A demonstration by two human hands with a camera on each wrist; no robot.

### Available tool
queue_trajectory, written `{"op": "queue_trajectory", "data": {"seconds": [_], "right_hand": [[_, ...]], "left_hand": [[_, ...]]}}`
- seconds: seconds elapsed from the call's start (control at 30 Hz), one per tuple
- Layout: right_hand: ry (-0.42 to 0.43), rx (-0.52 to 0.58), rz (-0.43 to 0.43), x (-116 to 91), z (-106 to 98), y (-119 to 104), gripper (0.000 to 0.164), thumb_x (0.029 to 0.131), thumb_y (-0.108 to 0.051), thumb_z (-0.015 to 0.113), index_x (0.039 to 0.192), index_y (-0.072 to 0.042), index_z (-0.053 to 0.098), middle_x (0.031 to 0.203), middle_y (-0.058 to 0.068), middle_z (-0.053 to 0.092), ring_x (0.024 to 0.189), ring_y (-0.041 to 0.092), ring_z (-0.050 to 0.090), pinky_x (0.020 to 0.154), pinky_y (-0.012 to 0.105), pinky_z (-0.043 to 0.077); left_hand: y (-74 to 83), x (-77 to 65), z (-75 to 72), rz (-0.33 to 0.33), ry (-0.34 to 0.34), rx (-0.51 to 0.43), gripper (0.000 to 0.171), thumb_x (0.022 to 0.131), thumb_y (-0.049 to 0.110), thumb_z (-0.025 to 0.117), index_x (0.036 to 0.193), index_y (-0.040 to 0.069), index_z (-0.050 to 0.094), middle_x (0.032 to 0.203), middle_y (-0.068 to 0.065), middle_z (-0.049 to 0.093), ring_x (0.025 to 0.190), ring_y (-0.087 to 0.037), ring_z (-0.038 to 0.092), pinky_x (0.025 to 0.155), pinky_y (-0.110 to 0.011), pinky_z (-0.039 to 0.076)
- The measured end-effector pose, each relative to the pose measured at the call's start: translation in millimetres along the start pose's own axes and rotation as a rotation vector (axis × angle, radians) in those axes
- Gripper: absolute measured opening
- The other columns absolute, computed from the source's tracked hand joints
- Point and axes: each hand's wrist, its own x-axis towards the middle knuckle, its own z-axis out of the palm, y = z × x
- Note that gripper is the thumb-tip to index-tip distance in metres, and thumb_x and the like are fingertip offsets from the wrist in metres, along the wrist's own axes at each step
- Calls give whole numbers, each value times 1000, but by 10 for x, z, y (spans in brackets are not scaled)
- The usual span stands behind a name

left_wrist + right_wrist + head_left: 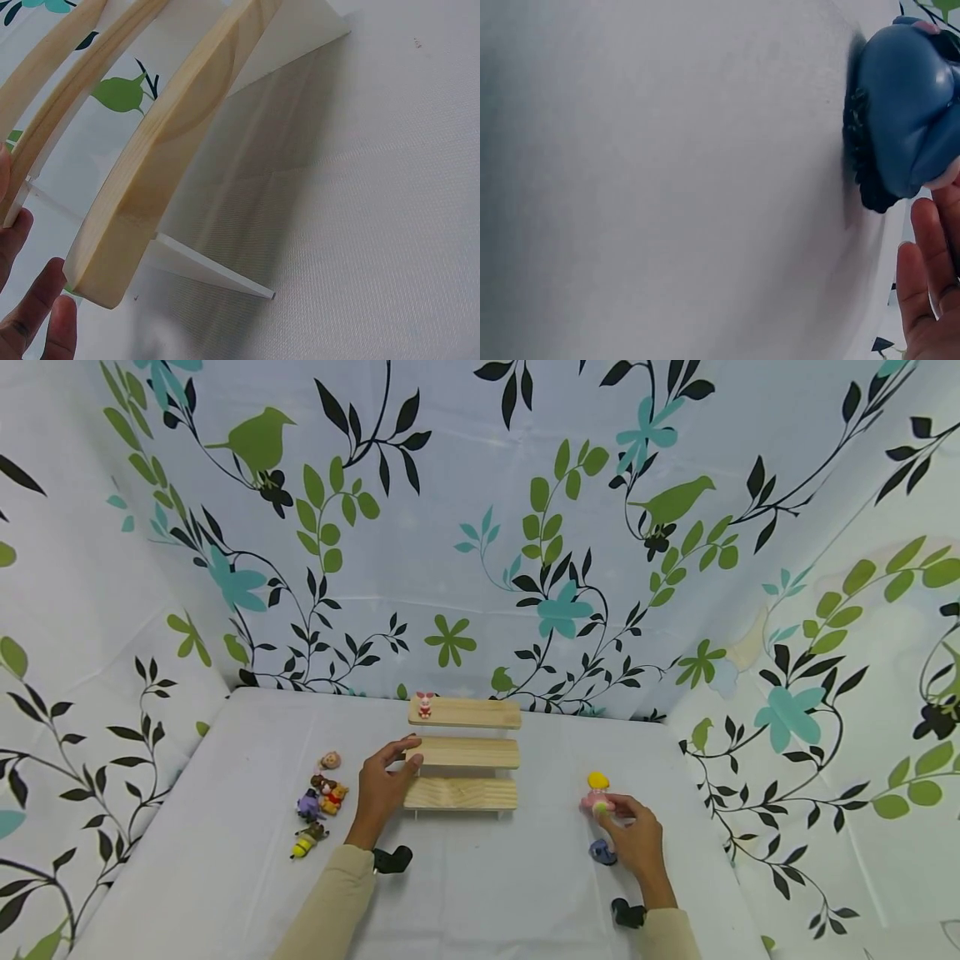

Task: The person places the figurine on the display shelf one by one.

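Note:
A three-tier wooden display stand (461, 793) with white supports stands on the white table. At the left end of its middle tier, my left hand (381, 787) pinches the board between thumb and fingers. My right hand (637, 839) holds a pink figurine with a yellow top (597, 782) by its side, low over the table. That figurine is not visible in the right wrist view. Nearer to me lies a blue donkey figurine (602, 852), large in the right wrist view. A small pink-and-white piglet figurine (425, 706) stands on the top tier, at the left.
Left of the stand lies a group of small figurines: a round pinkish one (330, 761), a purple one (309, 806), a yellow-and-red bear (332, 797) and a yellow-and-brown one (307, 841). Behind the table (480, 885) hangs a leaf-patterned cloth (450, 527).

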Motion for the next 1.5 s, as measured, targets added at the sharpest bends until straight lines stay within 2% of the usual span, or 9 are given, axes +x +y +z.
{"op": "queue_trajectory", "data": {"seconds": [0.17,0.33,0.43,0.57,0.73,0.87,1.13,1.37,1.5], "right_hand": [[26,11,39,53,-1,-62,46,100,-45,75,132,-12,71,119,12,73,112,27,63,91,34,47],[76,-1,53,132,25,-90,43,104,-43,68,134,-13,70,115,12,75,108,28,67,92,38,50],[88,3,55,163,42,-85,41,108,-40,62,141,-16,67,119,15,74,110,30,68,95,44,54],[83,26,55,185,56,-66,40,110,-37,58,146,-20,63,129,18,71,117,33,65,100,50,54],[32,40,70,186,52,-48,46,106,-35,67,149,-20,61,134,17,67,123,32,61,104,51,50],[11,36,57,184,45,-41,56,98,-32,78,150,-20,60,132,16,67,122,31,61,101,44,51],[72,26,36,201,75,-9,46,95,-27,83,138,-17,67,124,11,71,115,24,63,89,22,47],[86,53,32,178,66,-106,46,95,-26,83,137,-16,68,122,11,72,113,25,63,85,17,45],[108,74,-17,194,48,-215,45,94,-24,84,136,-15,70,118,12,73,110,25,65,83,17,46]], "left_hand": [[8,9,-5,9,-9,-5,36,99,40,77,129,23,77,149,4,67,121,-25,68,88,-33,53],[5,17,-3,9,-8,-6,34,99,39,77,129,23,76,150,2,66,120,-25,68,88,-31,53],[5,18,-5,7,-9,-4,34,99,39,76,130,23,76,151,1,66,121,-26,68,88,-33,53],[12,14,-8,1,-9,-3,35,99,38,76,131,23,76,151,2,65,124,-28,67,91,-37,53],[23,11,-7,-4,-12,-2,34,100,37,76,131,23,76,151,3,65,124,-27,67,91,-36,52],[18,18,-4,-5,-10,-5,34,100,38,76,130,24,76,151,5,65,124,-25,67,90,-34,52],[12,9,-21,-5,-19,-12,35,99,39,76,130,24,76,151,5,65,124,-25,67,90,-34,52],[-4,4,-13,-5,-24,-7,34,99,40,76,130,24,76,151,5,65,124,-24,67,90,-33,53],[-4,1,-10,1,-17,-8,35,99,39,77,130,24,76,150,5,66,123,-24,67,90,-32,53]]}}
